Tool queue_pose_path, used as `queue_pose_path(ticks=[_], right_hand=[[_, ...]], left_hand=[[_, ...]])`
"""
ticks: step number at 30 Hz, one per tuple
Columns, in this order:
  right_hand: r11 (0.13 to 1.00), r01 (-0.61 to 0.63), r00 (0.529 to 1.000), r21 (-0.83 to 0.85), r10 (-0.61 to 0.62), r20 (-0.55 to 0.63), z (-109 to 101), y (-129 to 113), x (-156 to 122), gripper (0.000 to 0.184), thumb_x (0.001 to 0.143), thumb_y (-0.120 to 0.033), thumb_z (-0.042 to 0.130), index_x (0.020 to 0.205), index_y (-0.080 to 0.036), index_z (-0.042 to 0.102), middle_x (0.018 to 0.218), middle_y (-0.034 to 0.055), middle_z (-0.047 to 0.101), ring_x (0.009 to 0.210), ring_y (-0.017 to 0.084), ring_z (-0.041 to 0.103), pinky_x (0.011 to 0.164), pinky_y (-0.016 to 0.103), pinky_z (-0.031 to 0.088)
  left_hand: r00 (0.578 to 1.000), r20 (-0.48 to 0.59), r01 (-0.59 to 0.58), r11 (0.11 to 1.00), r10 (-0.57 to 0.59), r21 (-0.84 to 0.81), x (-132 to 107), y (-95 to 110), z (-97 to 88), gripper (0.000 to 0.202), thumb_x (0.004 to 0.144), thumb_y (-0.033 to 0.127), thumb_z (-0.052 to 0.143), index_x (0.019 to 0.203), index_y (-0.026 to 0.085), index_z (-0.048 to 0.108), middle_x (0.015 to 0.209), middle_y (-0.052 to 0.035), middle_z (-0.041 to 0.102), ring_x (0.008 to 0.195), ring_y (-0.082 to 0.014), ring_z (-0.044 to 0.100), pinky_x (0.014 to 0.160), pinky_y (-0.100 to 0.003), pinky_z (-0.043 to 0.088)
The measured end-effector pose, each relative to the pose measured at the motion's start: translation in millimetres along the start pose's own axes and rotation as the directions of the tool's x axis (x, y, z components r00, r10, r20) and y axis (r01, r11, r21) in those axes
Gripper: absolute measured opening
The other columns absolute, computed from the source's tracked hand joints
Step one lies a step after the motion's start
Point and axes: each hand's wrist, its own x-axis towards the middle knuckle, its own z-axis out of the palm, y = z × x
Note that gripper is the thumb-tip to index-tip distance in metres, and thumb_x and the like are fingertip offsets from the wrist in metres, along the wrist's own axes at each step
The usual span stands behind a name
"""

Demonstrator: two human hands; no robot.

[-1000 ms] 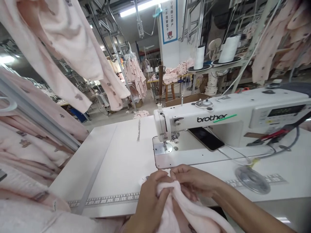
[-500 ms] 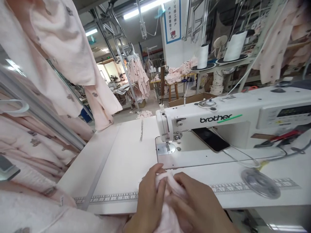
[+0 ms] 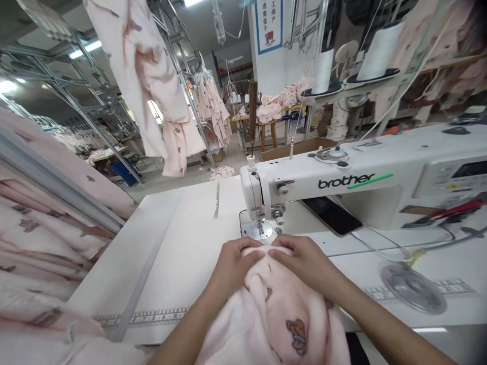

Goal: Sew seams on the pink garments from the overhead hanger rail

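Note:
Pale pink fleece cloth [image 3: 262,314] with a printed bear figure hangs from both hands over the table's front edge. My left hand [image 3: 238,258] pinches its upper edge between thumb and fingers. Close beside it, my right hand [image 3: 299,256] grips the same edge, thumb on the near side. Both hands are just in front of the needle plate [image 3: 256,230] of a white brother sewing machine [image 3: 342,177]. The cloth edge is short of the presser foot [image 3: 261,221], which stands behind the fingertips.
A phone [image 3: 333,215] with a white cable lies under the machine arm. A clear round plastic dish [image 3: 414,288] sits at right, over the printed ruler strip [image 3: 152,317]. Pink garments [image 3: 152,86] hang at left, and thread cones [image 3: 323,71] stand behind the machine.
Both hands have moved forward and up toward the needle plate, carrying the cloth. More of the cloth shows now, spread below the hands. The view has shifted slightly.

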Motion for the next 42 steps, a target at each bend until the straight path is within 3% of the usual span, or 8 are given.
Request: queue_pose_path(ticks=[4,9,16,31,37,42], right_hand=[[0.970,-0.147,0.989,-0.194,0.139,-0.054,8.5,22.7,35.5,0.009,0.080,-0.029,0.054,0.082,-0.020,0.055,0.061,-0.0035,0.054,0.062,0.016,0.051,0.055,0.023,0.030],[0.940,-0.222,0.975,-0.259,0.219,-0.043,19.9,38.7,63.7,0.004,0.076,-0.021,0.053,0.074,-0.019,0.056,0.071,0.0003,0.060,0.071,0.017,0.054,0.058,0.024,0.030],[0.897,-0.318,0.948,-0.308,0.307,-0.085,11.6,36.9,72.2,0.009,0.075,-0.025,0.054,0.068,-0.019,0.055,0.068,0.0018,0.058,0.059,0.016,0.050,0.051,0.024,0.029],[0.894,-0.319,0.945,-0.313,0.274,-0.181,11.8,37.8,69.7,0.016,0.076,-0.026,0.054,0.063,-0.018,0.051,0.066,0.0030,0.059,0.060,0.017,0.053,0.052,0.024,0.034],[0.893,-0.304,0.945,-0.332,0.238,-0.225,15.6,41.4,69.1,0.015,0.077,-0.026,0.053,0.064,-0.018,0.049,0.072,0.0032,0.060,0.066,0.017,0.055,0.056,0.024,0.035],[0.886,-0.311,0.941,-0.343,0.236,-0.244,17.0,40.8,70.1,0.014,0.076,-0.022,0.051,0.063,-0.019,0.047,0.072,0.0034,0.061,0.064,0.017,0.055,0.056,0.024,0.035]], left_hand=[[0.998,-0.010,0.055,0.976,-0.054,0.209,42.4,-23.3,2.2,0.020,0.075,0.027,0.055,0.085,0.015,0.067,0.083,-0.0038,0.067,0.080,-0.0201,0.060,0.067,-0.027,0.045],[0.999,-0.018,-0.024,0.903,0.035,0.430,63.7,-36.0,3.5,0.026,0.082,0.024,0.042,0.092,0.017,0.065,0.094,-0.0071,0.060,0.086,-0.0197,0.057,0.078,-0.030,0.043],[0.997,0.003,0.063,0.901,-0.072,0.429,88.6,-34.8,4.2,0.017,0.076,0.026,0.049,0.077,0.017,0.063,0.081,-0.0037,0.062,0.077,-0.0194,0.057,0.065,-0.027,0.040],[0.998,-0.052,0.047,0.913,-0.028,0.405,89.4,-36.3,11.3,0.015,0.078,0.018,0.044,0.080,0.016,0.059,0.087,-0.0062,0.062,0.080,-0.0198,0.056,0.069,-0.029,0.041],[0.998,-0.055,0.001,0.910,0.024,0.415,90.2,-36.2,12.4,0.017,0.081,0.018,0.044,0.091,0.016,0.057,0.093,-0.0064,0.061,0.084,-0.0186,0.057,0.071,-0.028,0.041],[0.995,-0.103,0.048,0.884,0.000,0.465,91.2,-38.5,14.8,0.010,0.081,0.019,0.043,0.081,0.016,0.053,0.087,-0.0054,0.060,0.079,-0.0180,0.057,0.066,-0.026,0.040]])
